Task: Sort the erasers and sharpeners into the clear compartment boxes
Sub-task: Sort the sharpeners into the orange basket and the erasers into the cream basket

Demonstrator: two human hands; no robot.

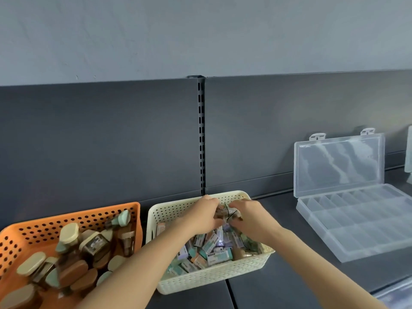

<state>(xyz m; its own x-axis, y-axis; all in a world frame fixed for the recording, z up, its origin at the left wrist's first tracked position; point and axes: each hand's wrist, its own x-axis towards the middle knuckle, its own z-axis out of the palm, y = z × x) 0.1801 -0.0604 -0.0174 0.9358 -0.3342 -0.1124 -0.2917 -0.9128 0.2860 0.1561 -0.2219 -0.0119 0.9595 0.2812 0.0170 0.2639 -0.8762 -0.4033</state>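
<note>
Grey shelving point(100, 141) stood behind as the left hand point(206, 216) and right hand point(249, 219) pinched a small bundle point(226, 214), perhaps banded erasers, cream basket point(214, 279) under their grip, clear box point(361, 228) open well to its right.

Pale grey wall point(200, 30) above. Below it, dark grey back panel point(89, 141), in two sections, with a slotted upright strip point(201, 134) between them. Dark bench point(278, 286) with one seam running front to back. Pale object point(409, 157) cut off at right edge, unidentifiable.
</note>
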